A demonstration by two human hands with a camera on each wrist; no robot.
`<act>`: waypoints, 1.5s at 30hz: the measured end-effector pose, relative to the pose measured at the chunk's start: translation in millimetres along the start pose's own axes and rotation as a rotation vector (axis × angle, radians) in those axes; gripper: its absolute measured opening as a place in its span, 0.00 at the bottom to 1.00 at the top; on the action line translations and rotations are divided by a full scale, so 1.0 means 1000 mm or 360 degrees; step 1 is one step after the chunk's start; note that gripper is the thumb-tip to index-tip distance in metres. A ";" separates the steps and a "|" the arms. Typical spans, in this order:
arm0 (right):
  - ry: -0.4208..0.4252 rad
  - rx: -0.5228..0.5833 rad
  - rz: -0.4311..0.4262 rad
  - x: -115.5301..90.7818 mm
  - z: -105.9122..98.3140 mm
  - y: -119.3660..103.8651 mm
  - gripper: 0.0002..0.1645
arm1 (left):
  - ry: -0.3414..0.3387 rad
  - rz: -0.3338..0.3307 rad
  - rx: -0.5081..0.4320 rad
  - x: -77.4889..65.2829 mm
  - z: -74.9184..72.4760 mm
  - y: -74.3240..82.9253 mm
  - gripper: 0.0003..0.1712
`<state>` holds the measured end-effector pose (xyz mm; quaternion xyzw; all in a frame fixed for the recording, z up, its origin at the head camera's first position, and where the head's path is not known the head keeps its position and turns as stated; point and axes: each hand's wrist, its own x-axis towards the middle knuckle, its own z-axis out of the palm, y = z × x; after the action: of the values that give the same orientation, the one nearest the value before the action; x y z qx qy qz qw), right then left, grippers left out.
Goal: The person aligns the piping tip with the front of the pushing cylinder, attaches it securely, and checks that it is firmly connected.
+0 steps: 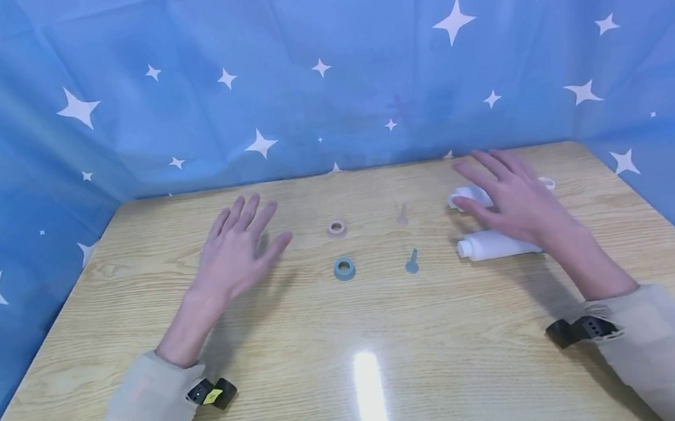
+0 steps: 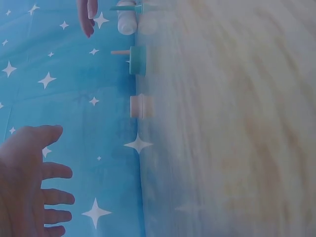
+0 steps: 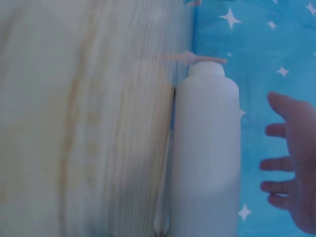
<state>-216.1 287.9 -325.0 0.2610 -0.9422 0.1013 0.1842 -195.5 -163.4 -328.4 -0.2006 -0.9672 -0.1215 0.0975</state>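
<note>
My left hand [image 1: 235, 254] hovers over the table's left half, fingers straight and spread, holding nothing. Over the right side my right hand [image 1: 517, 206] is also spread and empty, partly covering two white bottles that lie on their sides. The nearer bottle [image 1: 493, 245] shows its neck pointing left; the farther bottle [image 1: 471, 197] is mostly hidden by the hand. Between the hands lie a pink ring [image 1: 336, 229], a teal ring [image 1: 344, 269], a small pink stemmed piece [image 1: 402, 216] and a teal stemmed piece [image 1: 412, 262]. In the right wrist view, one white bottle [image 3: 207, 153] fills the middle.
The wooden table [image 1: 295, 384] carries a bright light reflection near its front. A blue curtain [image 1: 299, 103] with white stars hangs behind the table and along both sides. Each wrist wears a small black camera, such as the left camera [image 1: 211, 393].
</note>
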 end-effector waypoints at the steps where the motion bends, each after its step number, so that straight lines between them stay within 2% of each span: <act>1: 0.0006 -0.0002 -0.0014 0.000 0.001 -0.001 0.37 | 0.0006 0.0008 -0.0007 0.000 0.000 0.001 0.41; 7: 0.0021 -0.0012 -0.0065 0.002 0.005 -0.007 0.36 | 0.0007 0.0059 -0.0071 -0.001 0.004 0.007 0.41; 19: -0.0033 0.0023 -0.0107 0.003 0.010 -0.023 0.32 | 0.0032 0.0169 -0.0164 -0.001 0.010 0.015 0.39; 24: -0.0154 0.0064 -0.0036 0.003 0.010 -0.031 0.33 | 0.0046 0.0214 -0.0204 0.000 0.013 0.018 0.38; 28: -0.0220 0.0077 -0.0018 0.003 0.011 -0.037 0.33 | 0.0011 0.0224 -0.0231 0.001 0.016 0.021 0.38; 35: -0.0210 0.0113 -0.0112 0.003 0.017 -0.042 0.30 | -0.0036 0.0255 -0.0278 0.002 0.021 0.028 0.37; 45: -0.0182 0.0166 -0.0243 0.002 0.023 -0.047 0.29 | -0.0009 0.0332 -0.0271 0.003 0.027 0.034 0.34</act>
<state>-199.5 240.8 -340.8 0.3467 -0.9220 0.1209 0.1234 -188.3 -124.8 -347.0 -0.3078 -0.9276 -0.1917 0.0896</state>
